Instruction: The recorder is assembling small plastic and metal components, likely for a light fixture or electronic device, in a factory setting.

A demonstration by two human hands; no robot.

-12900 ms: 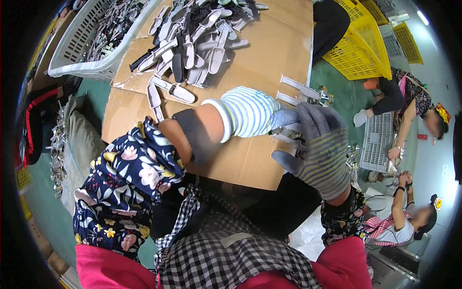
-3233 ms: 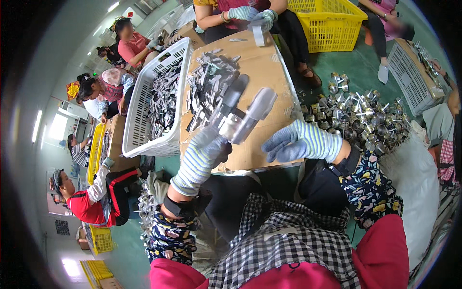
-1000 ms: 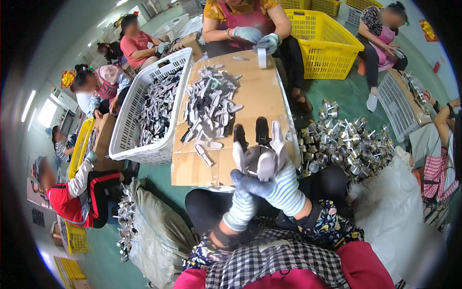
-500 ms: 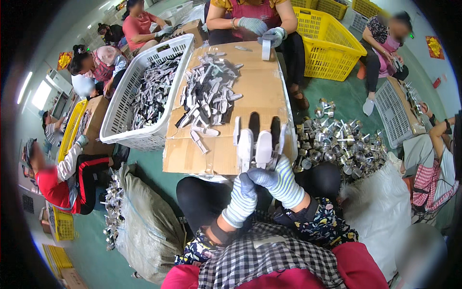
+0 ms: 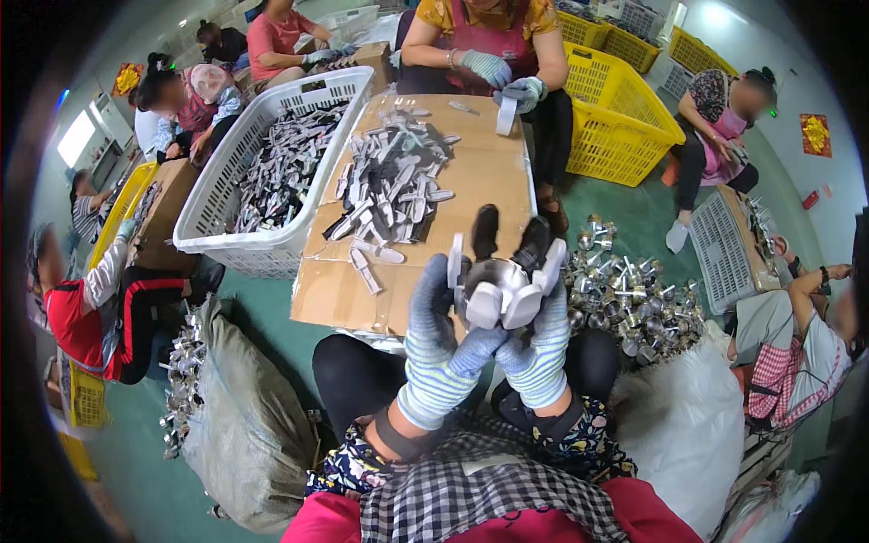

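Evenly, left hand [image 5: 440, 348] and right hand [image 5: 541, 351] grip a round cluster of clips [image 5: 521, 307] between them, fingers curled around its sides, black clips [image 5: 486, 233] pointing away.

Green floor [image 5: 272, 328] all around the cardboard-topped table [image 5: 475, 170] here, and pale walls [image 5: 837, 100] rise well off on both sides of it! Far left of the table, a bright rectangle [image 5: 77, 138] blazes, window or lit panel, too hard to call; beyond the table's far left corner there's a red-and-gold poster [image 5: 128, 79], and another red-and-gold decoration [image 5: 815, 136] answers well to its right. Further back, right of the table, white glare [image 5: 720, 14] floods the top
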